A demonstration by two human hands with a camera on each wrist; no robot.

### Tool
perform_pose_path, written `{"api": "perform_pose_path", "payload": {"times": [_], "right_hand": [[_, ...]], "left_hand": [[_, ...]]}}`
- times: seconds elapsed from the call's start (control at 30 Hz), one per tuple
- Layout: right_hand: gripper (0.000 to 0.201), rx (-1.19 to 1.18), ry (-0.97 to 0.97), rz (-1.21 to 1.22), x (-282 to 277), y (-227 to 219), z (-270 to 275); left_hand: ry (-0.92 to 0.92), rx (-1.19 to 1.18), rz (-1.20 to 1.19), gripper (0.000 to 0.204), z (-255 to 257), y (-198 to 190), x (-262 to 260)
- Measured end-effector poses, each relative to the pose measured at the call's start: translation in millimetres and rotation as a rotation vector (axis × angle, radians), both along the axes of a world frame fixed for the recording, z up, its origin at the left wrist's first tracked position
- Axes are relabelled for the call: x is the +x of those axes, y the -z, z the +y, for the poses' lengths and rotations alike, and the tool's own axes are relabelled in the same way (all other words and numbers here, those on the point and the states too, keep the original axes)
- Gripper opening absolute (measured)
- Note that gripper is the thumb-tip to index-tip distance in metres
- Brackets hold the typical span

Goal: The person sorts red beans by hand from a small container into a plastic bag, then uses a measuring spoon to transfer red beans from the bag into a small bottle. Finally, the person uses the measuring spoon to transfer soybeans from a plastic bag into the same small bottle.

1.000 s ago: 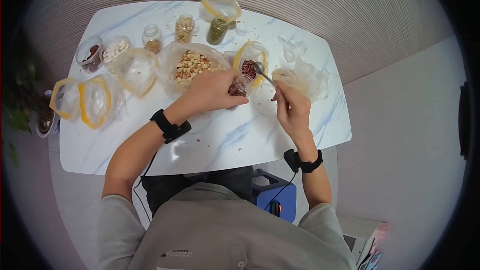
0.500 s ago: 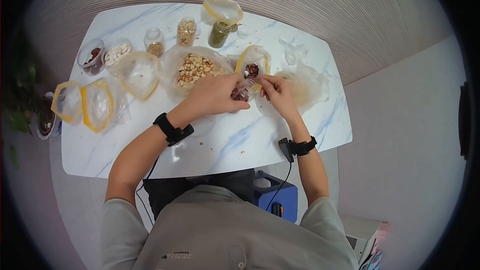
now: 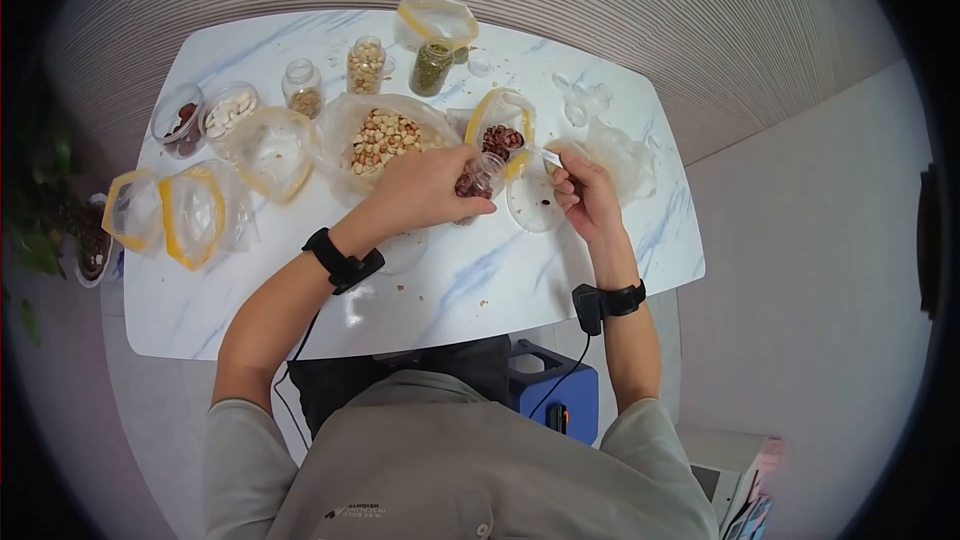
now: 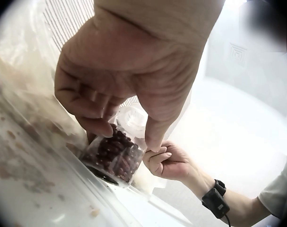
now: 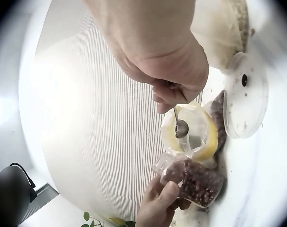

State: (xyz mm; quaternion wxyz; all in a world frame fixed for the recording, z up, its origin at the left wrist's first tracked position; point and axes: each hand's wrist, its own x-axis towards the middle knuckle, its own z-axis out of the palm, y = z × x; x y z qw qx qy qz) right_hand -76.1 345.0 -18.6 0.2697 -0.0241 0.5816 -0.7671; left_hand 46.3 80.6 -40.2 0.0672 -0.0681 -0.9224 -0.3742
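My left hand (image 3: 428, 183) grips a clear jar (image 4: 116, 156) of dark red beans, tilted with its mouth toward a yellow-rimmed bag (image 3: 516, 108). Red beans (image 3: 502, 141) lie inside that bag. Between the fingers of my right hand (image 3: 592, 194) is the handle of a metal spoon (image 5: 181, 128); its bowl hangs at the bag's opening in the right wrist view, with something dark in it. A round clear lid (image 5: 247, 106) with one dark bean on it lies beside the bag.
A large bag of nuts (image 3: 386, 138) sits left of the jar. Behind stand jars of green beans (image 3: 432, 68) and nuts (image 3: 366, 66). Tubs of white pieces (image 3: 230, 110) and red dates (image 3: 180, 121) are at the left, near empty yellow-rimmed bags (image 3: 193, 215). Crumpled plastic (image 3: 625, 162) lies right.
My right hand moved in to the jar's mouth with the spoon, then drew back to the right. My left hand stays around the jar.
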Motion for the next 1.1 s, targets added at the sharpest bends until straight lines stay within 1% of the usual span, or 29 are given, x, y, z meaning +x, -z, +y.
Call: {"api": "perform_pose_path", "payload": {"times": [0.1,0.2,0.3,0.4,0.5,0.6,0.7,0.83,0.93,1.03,1.07,1.1], "right_hand": [[0.030,0.007,-0.031,0.057,7,-11,1],[0.026,0.009,-0.062,0.085,14,-20,1],[0.026,0.078,-0.060,0.152,29,-30,-4],[0.026,0.136,-0.087,0.295,41,-31,-8],[0.028,0.274,-0.078,0.391,54,-31,-11],[0.024,0.529,-0.080,0.793,76,-30,-15],[0.038,0.687,-0.164,1.740,74,-19,-11],[0.038,0.821,-0.126,1.821,78,-19,-10],[0.033,0.721,0.039,1.621,65,-15,-18],[0.023,0.785,-0.018,1.198,44,-7,-28],[0.022,0.838,-0.006,1.174,39,-3,-32],[0.023,0.836,-0.003,1.158,31,4,-36]], "left_hand": [[-0.019,0.009,0.015,0.070,1,-1,1],[-0.015,0.012,-0.066,0.079,0,-8,2],[-0.021,0.008,-0.063,0.079,0,-9,2],[-0.021,0.002,-0.061,0.079,0,-7,1],[-0.023,-0.006,-0.035,0.079,-1,-4,0],[-0.017,0.018,-0.020,0.077,0,-3,0],[-0.005,0.038,-0.039,0.075,0,-5,0],[-0.005,0.043,-0.030,0.072,0,-6,1],[-0.010,0.020,-0.027,0.070,0,-6,1],[0.009,0.010,-0.017,0.068,1,-6,1],[0.021,0.013,-0.014,0.068,0,-7,2],[0.031,0.016,-0.011,0.068,-1,-8,2]]}}
